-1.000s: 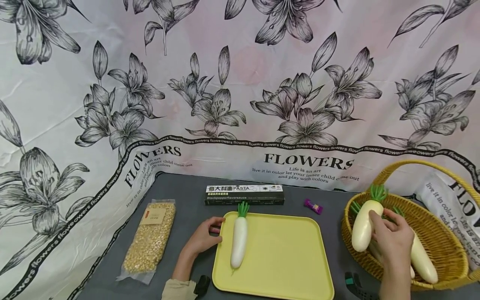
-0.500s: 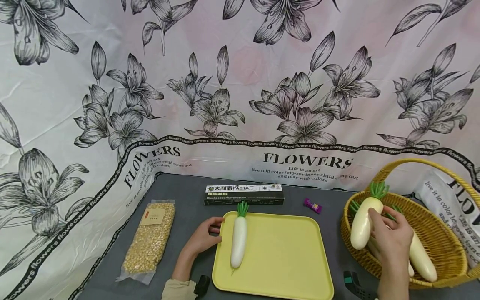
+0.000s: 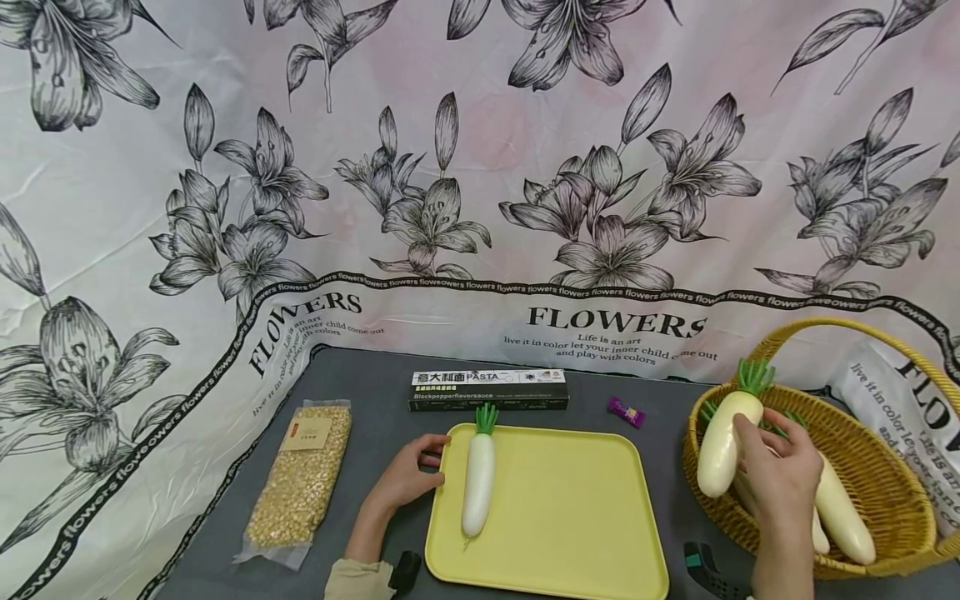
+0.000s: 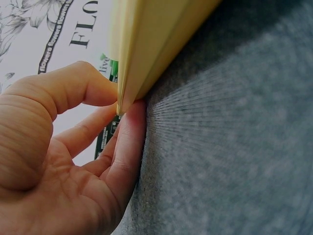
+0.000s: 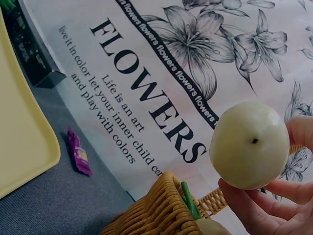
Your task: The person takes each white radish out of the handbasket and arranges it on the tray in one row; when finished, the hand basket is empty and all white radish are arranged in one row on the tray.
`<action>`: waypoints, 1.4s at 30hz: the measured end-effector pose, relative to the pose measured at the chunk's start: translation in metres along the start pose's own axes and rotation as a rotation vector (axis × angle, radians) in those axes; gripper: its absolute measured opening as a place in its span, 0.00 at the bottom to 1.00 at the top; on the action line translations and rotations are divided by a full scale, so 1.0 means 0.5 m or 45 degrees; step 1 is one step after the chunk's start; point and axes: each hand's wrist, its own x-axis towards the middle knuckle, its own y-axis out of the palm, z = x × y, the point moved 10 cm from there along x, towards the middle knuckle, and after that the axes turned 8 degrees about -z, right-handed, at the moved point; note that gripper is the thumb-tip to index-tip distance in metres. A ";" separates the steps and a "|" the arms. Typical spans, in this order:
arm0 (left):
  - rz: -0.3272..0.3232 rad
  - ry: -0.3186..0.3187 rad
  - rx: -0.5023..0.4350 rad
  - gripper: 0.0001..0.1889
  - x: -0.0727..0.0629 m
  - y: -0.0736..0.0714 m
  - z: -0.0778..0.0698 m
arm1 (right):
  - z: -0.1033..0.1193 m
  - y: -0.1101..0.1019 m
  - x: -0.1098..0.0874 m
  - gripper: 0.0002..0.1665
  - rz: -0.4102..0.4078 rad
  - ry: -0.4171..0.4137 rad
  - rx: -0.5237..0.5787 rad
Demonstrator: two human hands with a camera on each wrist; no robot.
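Over the left side of the wicker basket [image 3: 885, 467], my right hand [image 3: 783, 475] grips a pale white radish [image 3: 722, 450] with a green leafy top. Its rounded end faces the camera in the right wrist view, thumb and fingers on either side of the radish [image 5: 249, 147]. More white radishes [image 3: 843, 508] lie in the basket, partly hidden by the hand. My left hand [image 3: 408, 475] pinches the left rim of the yellow tray [image 3: 562, 517], thumb above and fingers below in the left wrist view. A slimmer white radish [image 3: 478, 483] lies lengthwise on the tray's left part.
Behind the tray stands a black-and-white pasta box [image 3: 489, 390], with a small purple wrapped candy [image 3: 626, 412] to its right. A bag of yellow kernels [image 3: 298, 479] lies left of my left hand. Flower-printed cloth [image 3: 420, 317] hangs behind the grey table [image 3: 375, 375].
My right hand and its radish have shifted slightly left and up over the basket. The left hand and the tray stay where they were.
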 end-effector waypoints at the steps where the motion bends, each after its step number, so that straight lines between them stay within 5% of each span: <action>1: 0.002 -0.002 0.003 0.31 0.000 0.000 -0.001 | 0.001 0.000 0.000 0.36 -0.001 -0.010 -0.001; 14: 0.005 -0.014 0.043 0.31 -0.003 -0.003 -0.001 | 0.006 0.023 -0.015 0.36 0.055 -0.038 -0.024; 26: -0.001 -0.009 0.023 0.31 -0.003 -0.003 -0.007 | 0.020 0.070 -0.033 0.40 0.134 -0.170 -0.210; 42: -0.001 0.006 0.006 0.31 -0.004 -0.003 -0.005 | 0.026 0.115 -0.054 0.37 0.186 -0.224 -0.229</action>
